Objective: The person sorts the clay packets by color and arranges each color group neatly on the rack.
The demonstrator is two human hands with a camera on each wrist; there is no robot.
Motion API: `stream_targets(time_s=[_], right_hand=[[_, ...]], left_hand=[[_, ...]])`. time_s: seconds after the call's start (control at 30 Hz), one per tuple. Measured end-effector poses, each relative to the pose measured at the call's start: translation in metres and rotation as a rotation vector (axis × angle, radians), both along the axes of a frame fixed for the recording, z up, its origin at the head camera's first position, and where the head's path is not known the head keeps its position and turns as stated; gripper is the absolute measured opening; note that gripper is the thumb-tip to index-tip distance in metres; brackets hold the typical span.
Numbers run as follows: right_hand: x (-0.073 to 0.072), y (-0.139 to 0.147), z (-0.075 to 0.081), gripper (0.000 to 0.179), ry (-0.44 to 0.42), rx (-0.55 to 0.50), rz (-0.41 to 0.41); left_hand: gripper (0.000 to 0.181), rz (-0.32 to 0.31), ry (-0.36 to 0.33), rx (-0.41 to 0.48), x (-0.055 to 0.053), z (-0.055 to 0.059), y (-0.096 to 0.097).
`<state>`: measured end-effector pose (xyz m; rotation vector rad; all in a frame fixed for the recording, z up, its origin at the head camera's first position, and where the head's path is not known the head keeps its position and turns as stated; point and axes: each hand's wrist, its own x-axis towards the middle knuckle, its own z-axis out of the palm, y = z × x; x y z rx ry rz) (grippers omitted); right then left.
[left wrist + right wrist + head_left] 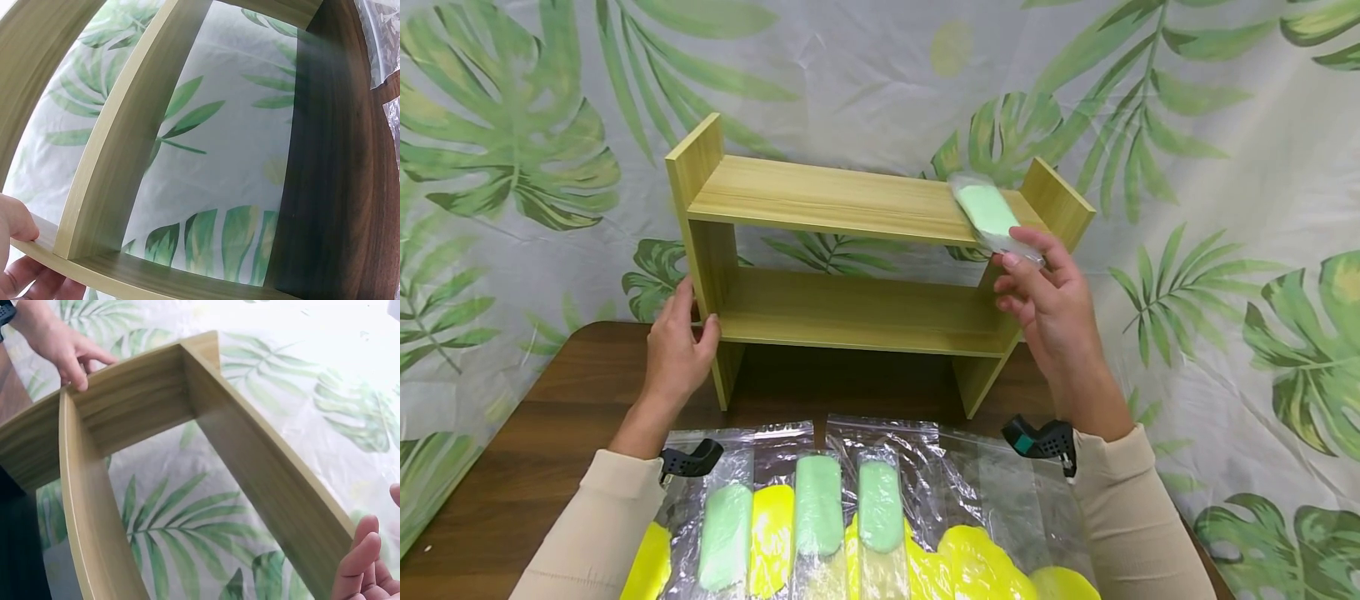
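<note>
A two-tier wooden shelf stands on the table, tilted in the head view. My left hand grips its left side panel, thumb at the front edge near the lower board and fingers round the outside. At the right end of the top board, my right hand pinches the near end of a clear plastic packet holding a light-green oblong slab. The packet's far part lies over the top board. In the right wrist view, curled fingers show beside the board's end; the packet is barely visible there.
Several clear zip bags cover the near part of the dark wooden table. Among them lie light-green slabs and yellow rounded pieces. A leaf-patterned cloth hangs close behind the shelf.
</note>
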<state>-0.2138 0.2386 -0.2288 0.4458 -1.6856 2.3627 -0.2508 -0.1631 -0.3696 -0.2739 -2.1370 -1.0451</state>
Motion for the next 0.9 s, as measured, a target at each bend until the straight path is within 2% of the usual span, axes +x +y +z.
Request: stream_targets(time_s=[0.17, 0.47, 0.7, 0.9], right_hand=[[-0.004, -0.001, 0.001, 0.033, -0.016, 0.055, 0.012], [-0.01, 0.001, -0.001, 0.035, -0.038, 0.171, 0.089], [-0.013, -0.001, -0.001, 0.041, -0.043, 0.192, 0.056], [-0.012, -0.001, -0.002, 0.058, -0.028, 0.183, 0.023]], left_hand=[[0.054, 0.003, -0.007, -0.002, 0.0, -0.001, -0.001], [0.053, 0.003, 0.002, -0.002, 0.0, 0.0, 0.0], [0.053, 0.003, 0.006, -0.007, 0.0, 0.0, 0.001], [0.052, 0.008, 0.012, -0.009, 0.0, 0.0, 0.0]])
